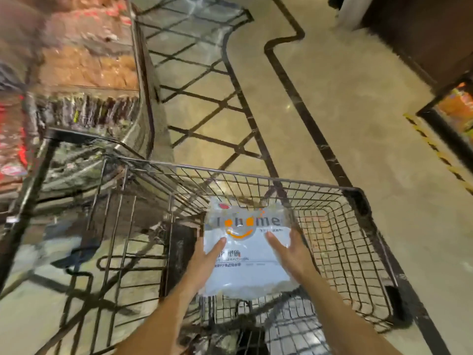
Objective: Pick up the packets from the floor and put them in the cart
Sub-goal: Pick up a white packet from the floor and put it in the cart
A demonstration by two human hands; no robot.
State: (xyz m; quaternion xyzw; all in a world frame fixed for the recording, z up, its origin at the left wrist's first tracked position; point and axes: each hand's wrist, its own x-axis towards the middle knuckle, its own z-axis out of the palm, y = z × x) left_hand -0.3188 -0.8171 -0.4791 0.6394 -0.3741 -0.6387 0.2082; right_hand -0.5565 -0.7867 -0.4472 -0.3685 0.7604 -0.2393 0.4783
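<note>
Head view: packet held over the cart

Head view, lower centre of the frame: both hands hold a white packet [245,252] above the wire cart [358,226]. The left hand [204,262] grips its left edge, thumb on top. The right hand [289,252] grips the right edge, fingers curled under. Blurred shelves [76,60] fill the upper left; patterned floor [358,98] lies beyond.

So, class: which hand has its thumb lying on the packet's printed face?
The left hand: its thumb lies across the packet. The right hand shows only fingers against the other edge.
</note>
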